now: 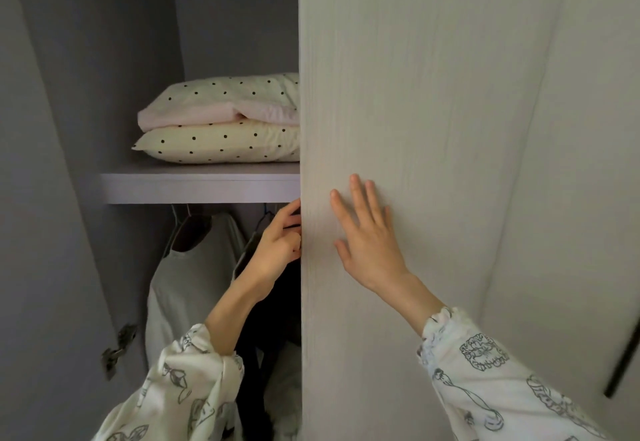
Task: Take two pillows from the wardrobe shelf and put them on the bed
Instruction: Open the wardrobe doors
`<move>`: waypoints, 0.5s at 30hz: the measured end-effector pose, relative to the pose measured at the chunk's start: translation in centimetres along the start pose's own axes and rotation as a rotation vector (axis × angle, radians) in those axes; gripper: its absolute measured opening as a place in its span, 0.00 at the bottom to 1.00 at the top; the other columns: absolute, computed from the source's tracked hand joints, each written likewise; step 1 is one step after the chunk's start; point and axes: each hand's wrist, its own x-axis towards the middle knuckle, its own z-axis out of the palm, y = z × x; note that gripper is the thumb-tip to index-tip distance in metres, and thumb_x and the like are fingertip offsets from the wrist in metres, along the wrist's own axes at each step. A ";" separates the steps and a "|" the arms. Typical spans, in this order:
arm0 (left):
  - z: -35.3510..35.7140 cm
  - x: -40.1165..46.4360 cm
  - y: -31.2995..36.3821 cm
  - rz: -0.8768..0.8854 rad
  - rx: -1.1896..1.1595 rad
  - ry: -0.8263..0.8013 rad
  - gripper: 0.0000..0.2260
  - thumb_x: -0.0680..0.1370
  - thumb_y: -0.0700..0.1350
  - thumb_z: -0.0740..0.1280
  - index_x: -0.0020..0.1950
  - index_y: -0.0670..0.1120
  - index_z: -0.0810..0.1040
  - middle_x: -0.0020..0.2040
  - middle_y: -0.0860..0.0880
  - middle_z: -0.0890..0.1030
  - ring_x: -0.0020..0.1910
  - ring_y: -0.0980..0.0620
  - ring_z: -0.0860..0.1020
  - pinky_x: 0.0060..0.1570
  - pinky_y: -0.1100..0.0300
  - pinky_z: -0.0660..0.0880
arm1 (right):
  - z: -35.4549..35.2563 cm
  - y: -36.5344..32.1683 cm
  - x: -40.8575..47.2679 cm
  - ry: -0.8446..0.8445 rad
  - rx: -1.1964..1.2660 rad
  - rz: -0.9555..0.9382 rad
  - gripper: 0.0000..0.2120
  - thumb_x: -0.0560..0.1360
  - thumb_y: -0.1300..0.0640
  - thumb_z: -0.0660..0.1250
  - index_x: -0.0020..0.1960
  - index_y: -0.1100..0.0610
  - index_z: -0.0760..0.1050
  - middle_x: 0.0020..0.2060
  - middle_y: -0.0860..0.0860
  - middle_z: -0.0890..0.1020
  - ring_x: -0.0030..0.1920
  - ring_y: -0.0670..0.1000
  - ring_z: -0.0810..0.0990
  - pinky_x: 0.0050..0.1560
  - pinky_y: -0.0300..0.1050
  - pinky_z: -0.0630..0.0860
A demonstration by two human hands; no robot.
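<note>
Two pillows lie stacked on the wardrobe shelf [194, 187]. The upper pillow [221, 101] is pale pink and white with black dots; the lower pillow [221, 142] is cream with black dots. Their right ends are hidden behind the right wardrobe door [415, 94], which is shut. My left hand [278, 244] curls its fingers around that door's left edge, just below the shelf. My right hand [367, 236] lies flat on the door's front, fingers spread. The bed is not in view.
The left wardrobe door [38, 232] stands open, with a metal hinge [117, 348] low on its inside. Below the shelf hang a light garment [187, 277] and a dark garment [273, 319] on hangers. A pale wall panel [588, 163] fills the right.
</note>
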 end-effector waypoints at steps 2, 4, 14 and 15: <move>0.3 -1.5 0.4 0.007 -0.029 -0.012 0.27 0.75 0.31 0.53 0.69 0.55 0.66 0.58 0.51 0.76 0.52 0.60 0.78 0.42 0.65 0.77 | -0.8 -0.6 -1.6 0.004 0.104 -0.013 0.33 0.76 0.61 0.60 0.76 0.52 0.49 0.75 0.56 0.39 0.74 0.57 0.34 0.71 0.59 0.52; 0.7 -3.1 0.9 0.006 -0.047 -0.035 0.28 0.73 0.31 0.53 0.66 0.57 0.68 0.58 0.52 0.76 0.53 0.60 0.78 0.46 0.62 0.75 | -1.6 -1.1 -3.3 0.017 0.231 -0.019 0.31 0.76 0.65 0.59 0.75 0.54 0.51 0.75 0.55 0.40 0.75 0.56 0.37 0.72 0.45 0.48; 3.6 -10.2 3.7 -0.018 -0.135 -0.162 0.29 0.73 0.31 0.51 0.68 0.56 0.68 0.62 0.52 0.76 0.59 0.56 0.75 0.57 0.54 0.73 | -7.1 -3.5 -11.4 -0.221 0.725 0.243 0.33 0.78 0.65 0.58 0.75 0.45 0.46 0.74 0.39 0.40 0.71 0.36 0.42 0.71 0.38 0.52; 3.9 -10.7 4.0 -0.025 -0.144 -0.169 0.29 0.72 0.31 0.51 0.67 0.56 0.69 0.62 0.51 0.75 0.60 0.56 0.75 0.58 0.52 0.73 | -7.8 -3.5 -11.9 -0.234 0.736 0.262 0.34 0.78 0.65 0.57 0.75 0.44 0.45 0.74 0.40 0.41 0.72 0.38 0.42 0.71 0.37 0.49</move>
